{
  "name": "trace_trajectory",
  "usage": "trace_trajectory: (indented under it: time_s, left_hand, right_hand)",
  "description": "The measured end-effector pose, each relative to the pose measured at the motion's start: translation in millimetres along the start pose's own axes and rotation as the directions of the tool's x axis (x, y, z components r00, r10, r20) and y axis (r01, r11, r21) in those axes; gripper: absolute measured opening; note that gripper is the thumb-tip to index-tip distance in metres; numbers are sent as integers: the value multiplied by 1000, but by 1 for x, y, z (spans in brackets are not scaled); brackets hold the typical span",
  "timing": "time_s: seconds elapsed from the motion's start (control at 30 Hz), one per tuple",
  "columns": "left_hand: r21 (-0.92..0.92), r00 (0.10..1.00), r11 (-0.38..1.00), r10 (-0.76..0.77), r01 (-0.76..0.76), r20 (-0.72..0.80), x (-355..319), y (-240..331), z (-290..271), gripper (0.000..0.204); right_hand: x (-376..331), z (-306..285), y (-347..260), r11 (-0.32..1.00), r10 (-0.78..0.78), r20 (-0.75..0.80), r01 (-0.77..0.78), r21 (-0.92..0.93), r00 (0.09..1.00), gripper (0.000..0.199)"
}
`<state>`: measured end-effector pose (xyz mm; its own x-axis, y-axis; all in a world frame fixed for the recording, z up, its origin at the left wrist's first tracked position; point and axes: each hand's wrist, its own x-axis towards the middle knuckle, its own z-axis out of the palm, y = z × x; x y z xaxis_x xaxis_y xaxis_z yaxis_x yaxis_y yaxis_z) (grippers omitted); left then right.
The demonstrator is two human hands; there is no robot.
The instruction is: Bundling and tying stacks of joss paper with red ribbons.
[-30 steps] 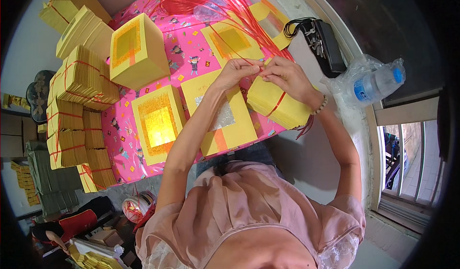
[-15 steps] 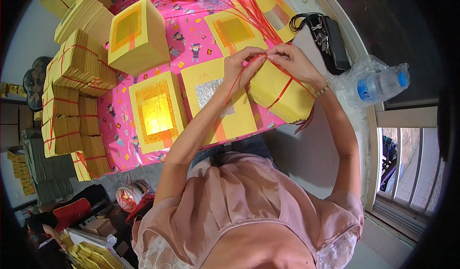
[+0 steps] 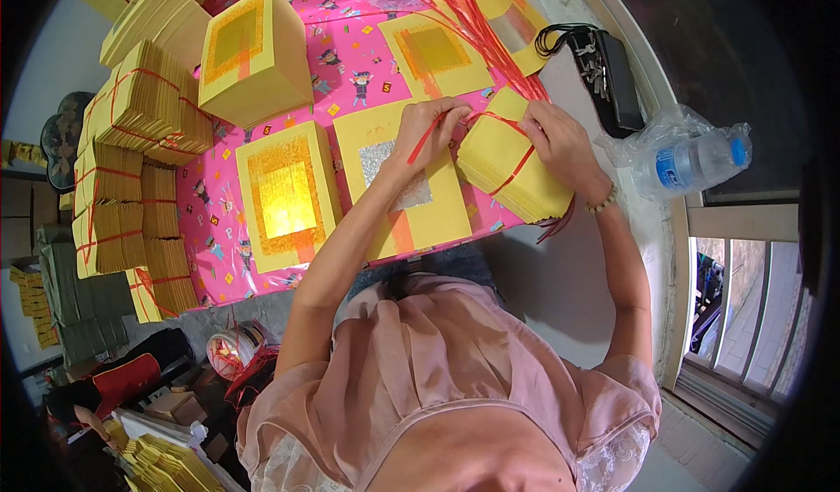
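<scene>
A thick stack of yellow paper sheets point(image 3: 507, 164) lies on the pink patterned cloth point(image 3: 350, 72), with a red string point(image 3: 516, 166) wrapped across it. My left hand point(image 3: 433, 124) pinches one end of the red string at the stack's left edge. My right hand point(image 3: 556, 137) rests on the stack's top right corner and holds the other end of the string. Both hands meet above the bundle.
Flat yellow sheets with gold point(image 3: 284, 190) and silver point(image 3: 398, 177) squares lie beside the bundle. A yellow block point(image 3: 254, 50) and several tied bundles point(image 3: 149, 107) stand at the left. Loose red strings point(image 3: 455, 2), a black pouch point(image 3: 608, 76) and a bagged water bottle point(image 3: 687, 159) sit at the right.
Both hands have drawn the red string tighter over the stack, and the left hand has shifted a little outward to the stack's left edge.
</scene>
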<state>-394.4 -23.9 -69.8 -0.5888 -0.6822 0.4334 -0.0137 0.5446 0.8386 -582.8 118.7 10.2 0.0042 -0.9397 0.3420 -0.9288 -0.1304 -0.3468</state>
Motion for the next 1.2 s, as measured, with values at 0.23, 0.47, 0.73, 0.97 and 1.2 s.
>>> trace_trajectory:
  time_s: [0.23, 0.47, 0.73, 0.97, 1.2]
  left_hand:
    - [-408, 905, 808, -385, 425, 179, -3, -10, 6, 18]
    - [-559, 755, 541, -597, 628, 270, 4, 3, 7, 19]
    - [-529, 894, 731, -423, 432, 146, -5, 13, 29, 27]
    - [-667, 877, 622, -470, 410, 100, -2, 11, 38, 21]
    - [-720, 808, 466, -545, 514, 225, 0, 11, 34, 20]
  right_hand:
    - [-9, -2, -4, 997, 59, 29, -57, -56, 998, 12]
    - [-13, 1, -6, 996, 70, -1, -70, -59, 998, 13]
    - [-16, 4, -6, 991, 82, -13, -83, -108, 997, 12]
    - [-16, 1, -8, 987, 51, 3, -50, -152, 999, 12]
    - [-21, -1, -4, 995, 67, 10, -67, -69, 998, 14]
